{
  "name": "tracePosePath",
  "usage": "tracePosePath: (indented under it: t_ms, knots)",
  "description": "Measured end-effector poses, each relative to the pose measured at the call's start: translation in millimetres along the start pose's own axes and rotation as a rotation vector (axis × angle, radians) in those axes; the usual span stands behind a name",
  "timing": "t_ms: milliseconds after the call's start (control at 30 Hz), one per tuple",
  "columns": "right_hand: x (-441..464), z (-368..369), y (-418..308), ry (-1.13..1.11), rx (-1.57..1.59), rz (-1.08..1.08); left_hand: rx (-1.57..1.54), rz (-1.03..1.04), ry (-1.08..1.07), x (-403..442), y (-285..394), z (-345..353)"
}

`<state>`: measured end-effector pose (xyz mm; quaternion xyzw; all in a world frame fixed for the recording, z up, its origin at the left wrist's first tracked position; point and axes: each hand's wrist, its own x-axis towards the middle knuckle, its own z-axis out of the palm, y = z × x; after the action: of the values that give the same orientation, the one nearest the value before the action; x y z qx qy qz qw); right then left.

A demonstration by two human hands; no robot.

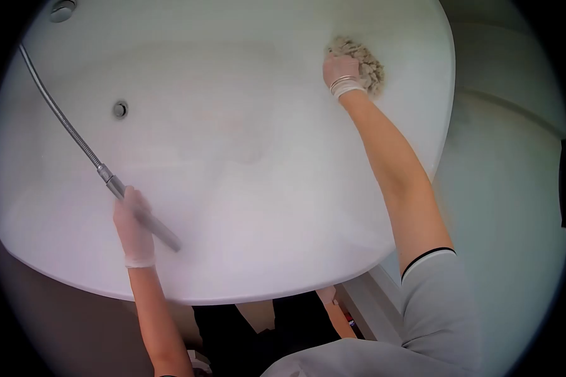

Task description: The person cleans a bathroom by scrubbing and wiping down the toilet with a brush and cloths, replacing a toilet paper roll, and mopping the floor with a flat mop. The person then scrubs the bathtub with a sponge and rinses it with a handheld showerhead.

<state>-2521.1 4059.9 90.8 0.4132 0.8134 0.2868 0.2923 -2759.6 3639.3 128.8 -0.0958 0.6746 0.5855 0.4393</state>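
Observation:
A white bathtub (233, 207) fills most of the view. My left hand (132, 226), in a thin translucent glove, is wrapped round a slim metal hand shower (160, 232) over the near left part of the tub. The hand shower's tip points right and toward me, and a ribbed metal hose (63, 116) runs from its other end to the upper left. At the tub's far right, my right hand (343, 74), gloved too, is closed on a shaggy beige cleaning cloth (371, 69) against the inner wall. Its fingertips are partly hidden.
A round metal drain fitting (120, 109) sits in the left part of the tub, and a chrome fitting (62, 10) is at the upper left. The tub's rim (188, 300) curves in front of my dark-clothed legs (233, 339). A pale greenish panel (503, 188) stands at the right.

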Motion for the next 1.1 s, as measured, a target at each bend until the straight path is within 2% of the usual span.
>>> tracePosePath:
  t_ms: [33,67,133,167,233,300,333,367,400,433,500,600,667,700,733,800,867,933,1000,1033,1067,1100]
  knots:
    - [-33.9,10.6,-39.2,-0.133,0.092,-0.181,-0.015,0.017,0.006,7.3,-7.8,-7.8]
    - [-81.8,11.2,-77.7,-0.359,0.235,-0.215,-0.01,0.0,0.008,13.6,-12.3,-14.9]
    - [-185.6,36.6,-134.1,-0.551,0.281,-0.357,-0.029,-0.009,0.033,25.1,-9.7,-22.3]
    - [-225.1,44.9,-143.7,-0.614,0.259,-0.423,-0.044,-0.028,0.072,27.4,-10.3,-22.2]
    - [-236.0,32.8,-117.6,-0.66,0.227,-0.503,-0.07,-0.033,0.141,29.6,-4.8,-31.9]
    - [-175.8,-6.5,-41.5,-0.532,0.177,-0.476,0.039,0.016,0.113,38.0,-10.4,-45.2]
    - [-133.7,-22.1,-2.2,-0.364,0.167,-0.429,0.028,0.03,0.145,33.7,-6.0,-38.8]
    - [-89.3,-18.5,27.5,-0.086,0.234,-0.308,0.023,0.034,0.147,31.3,-2.6,-38.1]
    - [-39.1,-20.8,57.1,0.173,0.203,-0.31,-0.028,0.027,0.153,31.0,0.3,-40.3]
    - [8.1,-22.4,75.6,0.244,0.147,-0.288,-0.082,0.025,0.161,32.4,3.4,-44.9]
    - [71.8,-43.6,84.8,0.323,-0.011,-0.487,-0.131,0.031,0.19,31.6,14.2,-45.2]
    - [94.4,-55.4,37.6,0.35,-0.132,-0.642,-0.199,-0.003,0.234,21.1,18.0,-20.2]
    - [105.6,-96.5,-29.7,0.408,0.019,-0.701,-0.157,0.008,0.235,15.4,16.3,-10.1]
    - [116.1,-118.4,-82.5,0.622,0.126,-0.708,-0.098,0.014,0.246,9.8,17.2,-8.8]
    - [112.0,-175.2,-126.8,0.642,0.203,-0.737,-0.094,0.014,0.265,8.1,19.7,-8.2]
    - [122.9,-250.2,-212.0,1.039,0.46,-0.703,-0.126,-0.016,0.286,5.8,21.9,-8.5]
    - [139.4,-282.0,-267.8,1.114,0.476,-0.556,-0.125,-0.036,0.32,9.3,31.8,4.5]
    - [151.6,-223.4,-275.8,1.096,0.383,-0.614,-0.111,-0.019,0.344,16.1,25.8,8.6]
    - [145.4,-108.1,-229.2,0.662,0.205,-0.811,-0.156,-0.038,0.317,19.3,16.3,5.0]
    - [146.3,-28.8,-195.3,0.571,0.035,-0.741,-0.216,-0.019,0.292,22.1,16.4,2.6]
    - [136.8,27.3,-147.1,0.34,-0.106,-0.648,-0.284,-0.064,0.314,20.8,22.5,2.5]
    - [124.4,67.7,-90.0,0.343,-0.148,-0.557,-0.312,-0.072,0.332,20.9,24.0,1.6]
